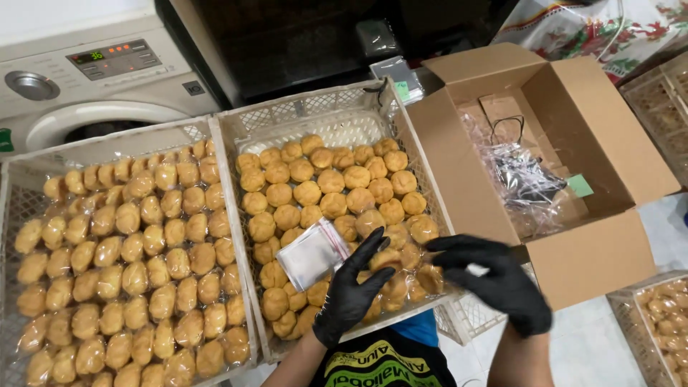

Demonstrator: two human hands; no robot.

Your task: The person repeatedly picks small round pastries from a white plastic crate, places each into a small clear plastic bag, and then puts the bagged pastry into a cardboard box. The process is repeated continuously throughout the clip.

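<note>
Both my hands wear black gloves. My left hand [352, 287] hovers over the near end of the middle crate [315, 107], fingers spread, just right of a stack of small clear bags [313, 253] lying on the round golden pastries [322, 190]. My right hand [498, 281] is blurred at the crate's right rim, fingers curled around a clear-wrapped pastry [430, 276]. The left crate [16, 166] holds rows of pastries in clear wrappers [129, 265].
An open cardboard box [609, 244] at the right holds crumpled clear plastic [522, 183]. A washing machine [86, 79] stands behind the left crate. More crates sit at the far right [656, 100] and lower right [656, 322].
</note>
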